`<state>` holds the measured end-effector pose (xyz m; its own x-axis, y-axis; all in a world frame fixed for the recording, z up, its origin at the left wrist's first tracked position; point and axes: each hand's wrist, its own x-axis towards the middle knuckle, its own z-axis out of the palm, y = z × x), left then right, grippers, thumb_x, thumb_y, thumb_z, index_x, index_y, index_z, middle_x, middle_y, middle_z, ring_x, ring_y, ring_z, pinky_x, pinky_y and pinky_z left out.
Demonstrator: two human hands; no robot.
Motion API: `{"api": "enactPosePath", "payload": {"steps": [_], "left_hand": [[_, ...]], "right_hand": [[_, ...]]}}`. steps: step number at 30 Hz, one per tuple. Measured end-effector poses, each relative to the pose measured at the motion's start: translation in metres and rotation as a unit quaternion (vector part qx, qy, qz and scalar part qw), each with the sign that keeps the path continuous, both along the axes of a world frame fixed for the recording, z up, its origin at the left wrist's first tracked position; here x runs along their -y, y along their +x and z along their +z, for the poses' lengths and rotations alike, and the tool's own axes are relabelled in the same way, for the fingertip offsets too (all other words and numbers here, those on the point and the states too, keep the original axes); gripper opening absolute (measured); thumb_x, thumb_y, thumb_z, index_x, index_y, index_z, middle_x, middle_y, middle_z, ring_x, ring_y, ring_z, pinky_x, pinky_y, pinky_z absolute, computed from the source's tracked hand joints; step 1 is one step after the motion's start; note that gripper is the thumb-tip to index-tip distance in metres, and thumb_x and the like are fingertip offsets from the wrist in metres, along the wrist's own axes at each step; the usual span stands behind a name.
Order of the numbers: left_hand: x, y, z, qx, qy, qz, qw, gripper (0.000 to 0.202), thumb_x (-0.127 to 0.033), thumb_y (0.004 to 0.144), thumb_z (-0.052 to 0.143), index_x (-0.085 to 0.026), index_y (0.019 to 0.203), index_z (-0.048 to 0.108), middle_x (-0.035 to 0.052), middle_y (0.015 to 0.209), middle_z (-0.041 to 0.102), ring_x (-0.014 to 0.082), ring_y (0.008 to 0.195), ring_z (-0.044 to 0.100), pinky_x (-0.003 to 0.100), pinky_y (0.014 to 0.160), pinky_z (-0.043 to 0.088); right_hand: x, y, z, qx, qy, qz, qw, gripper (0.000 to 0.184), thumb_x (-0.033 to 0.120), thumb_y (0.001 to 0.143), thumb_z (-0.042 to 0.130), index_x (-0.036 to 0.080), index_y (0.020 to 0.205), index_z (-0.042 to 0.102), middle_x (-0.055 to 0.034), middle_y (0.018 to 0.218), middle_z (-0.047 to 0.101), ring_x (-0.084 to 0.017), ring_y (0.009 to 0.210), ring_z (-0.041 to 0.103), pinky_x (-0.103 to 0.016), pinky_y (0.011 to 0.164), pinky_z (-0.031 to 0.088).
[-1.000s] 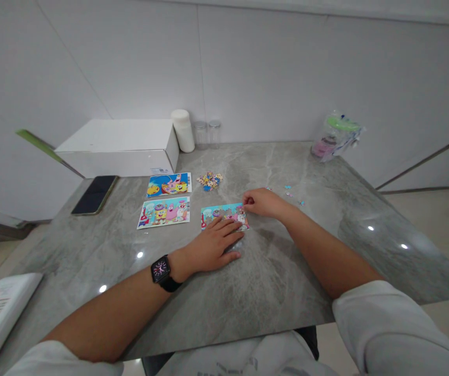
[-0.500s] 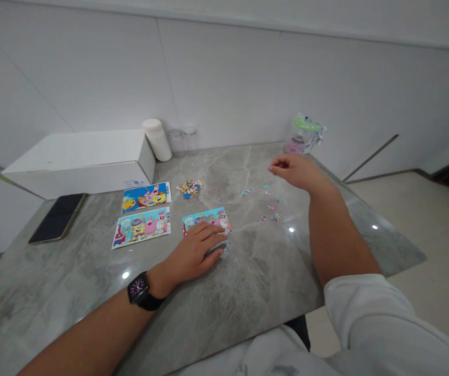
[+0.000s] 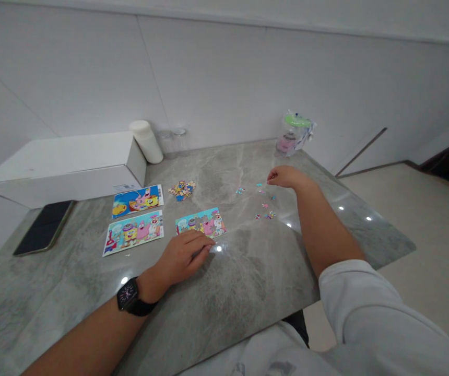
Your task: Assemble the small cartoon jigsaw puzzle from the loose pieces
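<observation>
My left hand (image 3: 183,256) lies flat on the grey marble table (image 3: 248,271), fingers stretched out just below a small cartoon jigsaw puzzle (image 3: 201,222). My right hand (image 3: 285,177) is reached out to the right, fingers curled in a pinch over several loose puzzle pieces (image 3: 266,201) scattered on the table. Whether it holds a piece is hidden. A heap of more puzzle pieces (image 3: 181,189) lies behind the puzzle. Two cartoon picture cards (image 3: 134,232) (image 3: 137,200) lie to the left.
A white box (image 3: 63,167) stands at the back left with a white canister (image 3: 146,141) and two glass jars (image 3: 173,140) beside it. A dark phone (image 3: 44,234) lies left. A bagged jar with a green lid (image 3: 293,134) sits at the far right corner.
My right hand left the puzzle's right edge and moved right and away to the scattered pieces. My left hand slid back off the puzzle. The view turned right.
</observation>
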<state>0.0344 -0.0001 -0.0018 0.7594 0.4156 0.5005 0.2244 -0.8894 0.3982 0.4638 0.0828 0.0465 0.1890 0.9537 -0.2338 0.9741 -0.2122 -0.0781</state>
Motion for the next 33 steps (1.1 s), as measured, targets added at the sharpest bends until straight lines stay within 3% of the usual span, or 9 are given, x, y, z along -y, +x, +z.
{"api": "enactPosePath", "payload": {"steps": [5,9,13,19,24,33], "left_hand": [[0.000,-0.005,0.001,0.021,-0.046,0.024,0.998,0.039,-0.028,0.108,0.042,-0.018,0.074,0.057,0.0017,0.067,0.059,0.0141,0.063,0.056,0.028,0.063,0.042],[-0.007,-0.013,-0.003,0.113,-0.143,0.048,0.982,0.063,-0.052,0.111,0.019,-0.019,0.074,0.059,0.0040,0.067,0.059,0.0160,0.063,0.053,0.030,0.062,0.040],[-0.015,-0.016,-0.008,0.164,-0.232,0.131,0.950,0.078,-0.069,0.106,0.015,-0.019,0.068,0.061,0.0051,0.063,0.057,0.0157,0.056,0.047,0.030,0.055,0.035],[-0.020,-0.014,-0.010,0.186,-0.309,0.179,0.915,0.081,-0.078,0.100,0.021,-0.018,0.067,0.064,0.0056,0.058,0.057,0.0154,0.054,0.046,0.028,0.051,0.032],[-0.022,-0.013,-0.010,0.188,-0.321,0.172,0.912,0.084,-0.082,0.098,0.022,-0.018,0.068,0.067,0.0056,0.058,0.057,0.0151,0.053,0.047,0.028,0.051,0.033],[-0.022,-0.014,-0.011,0.193,-0.330,0.155,0.911,0.077,-0.075,0.102,0.026,-0.017,0.074,0.069,0.0048,0.062,0.059,0.0141,0.054,0.047,0.028,0.051,0.034]], "right_hand": [[-0.011,-0.026,-0.026,0.037,-0.044,0.028,0.998,0.025,0.031,0.087,0.073,0.023,0.109,0.083,-0.0085,0.115,0.081,-0.022,0.102,0.073,-0.025,0.079,0.050],[-0.015,-0.036,-0.037,0.050,-0.050,0.038,0.997,0.028,0.022,0.084,0.071,0.021,0.109,0.083,-0.0113,0.114,0.081,-0.024,0.103,0.073,-0.027,0.082,0.051],[-0.015,-0.036,-0.038,0.054,-0.060,0.052,0.995,0.028,0.018,0.083,0.070,0.019,0.107,0.084,-0.0126,0.111,0.081,-0.025,0.101,0.074,-0.028,0.082,0.051],[-0.014,-0.036,-0.039,0.055,-0.068,0.063,0.994,0.029,0.018,0.083,0.069,0.019,0.109,0.083,-0.0115,0.113,0.080,-0.025,0.102,0.073,-0.028,0.080,0.051],[-0.014,-0.037,-0.038,0.048,-0.074,0.062,0.994,0.032,0.020,0.083,0.070,0.020,0.113,0.082,-0.0113,0.116,0.080,-0.024,0.103,0.073,-0.028,0.082,0.051],[-0.007,-0.044,-0.026,0.024,-0.095,0.066,0.993,0.019,0.021,0.082,0.073,0.019,0.099,0.082,-0.0105,0.101,0.081,-0.022,0.089,0.073,-0.028,0.076,0.050]]}}
